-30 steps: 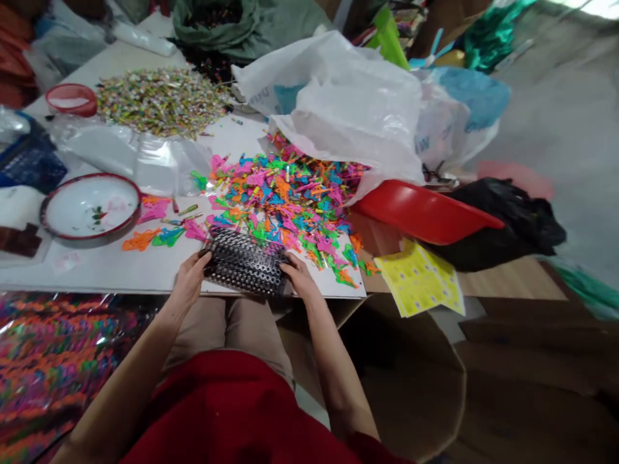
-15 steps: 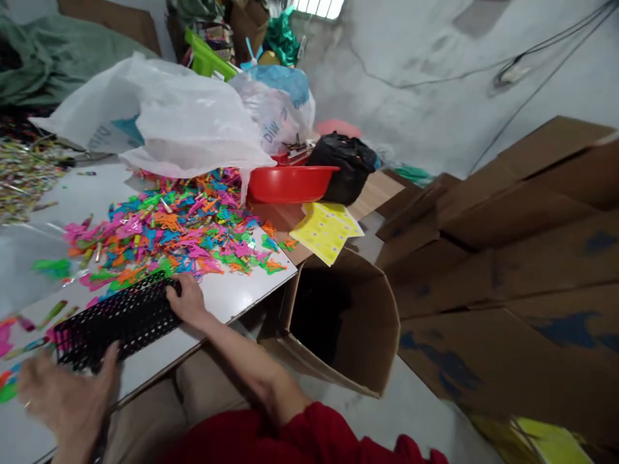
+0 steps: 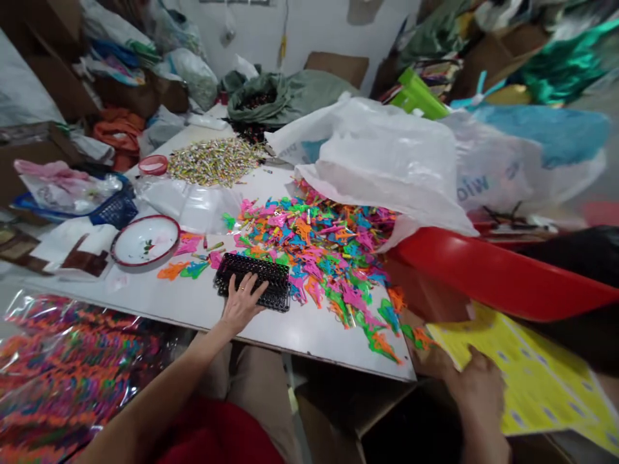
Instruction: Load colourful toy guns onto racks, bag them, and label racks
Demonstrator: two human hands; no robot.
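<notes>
My left hand point(image 3: 243, 301) lies flat with fingers spread on a black perforated tray point(image 3: 253, 289) on the white table point(image 3: 159, 301). My right hand point(image 3: 476, 390) is at the lower right, closed on the edge of a yellow printed sheet point(image 3: 536, 379) that lies past the table's corner. A heap of small bright plastic toys point(image 3: 320, 248) in pink, orange, green and blue spreads across the table behind the tray, spilling from a white plastic bag point(image 3: 382, 161).
A red basin point(image 3: 493, 274) sits right of the heap. A white bowl with a red rim point(image 3: 145, 240) stands at left, a pile of small wrapped pieces point(image 3: 215, 161) farther back. A clear bag of coloured toys point(image 3: 62, 361) lies at lower left. An open carton point(image 3: 382, 419) is below.
My right hand left the black tray and went to the yellow sheet at the right. My left hand now rests flat on the tray. The view swung right, then back left.
</notes>
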